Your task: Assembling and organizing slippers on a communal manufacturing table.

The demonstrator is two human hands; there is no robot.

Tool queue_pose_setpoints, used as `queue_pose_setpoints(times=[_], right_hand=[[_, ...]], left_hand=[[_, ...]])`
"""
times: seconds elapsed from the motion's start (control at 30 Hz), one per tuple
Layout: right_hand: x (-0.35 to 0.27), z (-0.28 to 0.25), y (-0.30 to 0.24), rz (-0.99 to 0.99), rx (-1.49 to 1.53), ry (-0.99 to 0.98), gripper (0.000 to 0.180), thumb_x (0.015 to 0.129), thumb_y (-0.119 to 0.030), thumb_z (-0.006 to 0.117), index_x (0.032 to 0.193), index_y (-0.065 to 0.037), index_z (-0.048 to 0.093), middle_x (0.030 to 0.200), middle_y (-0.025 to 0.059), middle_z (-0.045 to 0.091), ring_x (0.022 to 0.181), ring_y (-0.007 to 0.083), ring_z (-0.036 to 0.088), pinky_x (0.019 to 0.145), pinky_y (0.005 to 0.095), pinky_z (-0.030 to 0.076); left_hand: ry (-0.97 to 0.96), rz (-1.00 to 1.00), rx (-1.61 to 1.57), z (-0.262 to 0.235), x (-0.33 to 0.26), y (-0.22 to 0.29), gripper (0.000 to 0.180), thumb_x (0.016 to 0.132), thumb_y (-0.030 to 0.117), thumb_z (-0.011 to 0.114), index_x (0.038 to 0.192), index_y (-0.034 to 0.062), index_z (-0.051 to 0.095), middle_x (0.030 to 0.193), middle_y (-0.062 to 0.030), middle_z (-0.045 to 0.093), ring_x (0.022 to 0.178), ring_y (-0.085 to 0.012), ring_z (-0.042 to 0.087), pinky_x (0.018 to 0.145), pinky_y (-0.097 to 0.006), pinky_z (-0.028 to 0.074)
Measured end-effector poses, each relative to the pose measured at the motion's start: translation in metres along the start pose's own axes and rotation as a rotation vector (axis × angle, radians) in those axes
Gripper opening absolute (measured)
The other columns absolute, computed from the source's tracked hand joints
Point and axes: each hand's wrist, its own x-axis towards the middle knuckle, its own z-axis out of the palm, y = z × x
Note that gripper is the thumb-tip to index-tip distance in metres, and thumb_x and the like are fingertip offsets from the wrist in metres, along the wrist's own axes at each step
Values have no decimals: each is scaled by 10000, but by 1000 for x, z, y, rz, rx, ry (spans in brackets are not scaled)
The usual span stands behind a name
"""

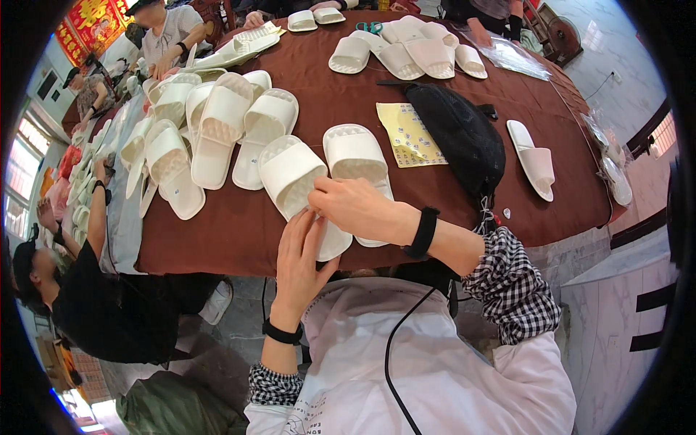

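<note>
A white open-toe slipper [291, 169] lies before me at the table's near edge, heel toward me. My right hand [359, 208] is closed in a pinch over its insole, just below the strap. Whatever its fingertips hold is hidden. Beside them, my left hand [299, 250] rests on the same slipper with fingers stretched out and thumb apart, its fingertips meeting the right hand's. A second white slipper [357, 156] lies close to the right, partly covered by my right hand and forearm.
Several white slippers [217, 119] overlap at the left, and more [413, 47] lie at the far side. Right of centre are a yellow sticker sheet [407, 134], a black mesh bag [460, 134] and a lone slipper [535, 163]. Other people work around the brown-covered table [210, 239].
</note>
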Motion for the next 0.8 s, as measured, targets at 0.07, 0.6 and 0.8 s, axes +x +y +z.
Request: queue_pose_setpoints(times=[0.07, 0.6, 0.8], right_hand=[[2, 2, -1, 19, 2, -26, 114, 916, -111, 648, 926, -19, 581, 961, 121, 589, 877, 316, 670, 701, 435, 545], [-3, 5, 3, 121, 75, 0, 122, 937, -102, 602, 990, -27, 521, 982, 170, 582, 800, 415, 654, 673, 511, 526], [0, 10, 3, 102, 47, 61, 127, 931, -97, 605, 988, -28, 517, 975, 169, 581, 798, 407, 657, 658, 497, 531]], left_hand=[[10, 2, 9, 0, -3, -1, 764, 698, 56, 803, 1407, 15, 522, 1468, -198, 496, 1368, -404, 474, 1118, -500, 418], [1, 31, 37, 8, -5, -3, 718, 717, 162, 804, 1365, -20, 555, 1445, -155, 514, 1394, -380, 438, 1157, -500, 390], [1, 35, 54, 6, -3, -3, 726, 713, 174, 805, 1369, -11, 553, 1449, -147, 513, 1392, -373, 441, 1156, -500, 390]])
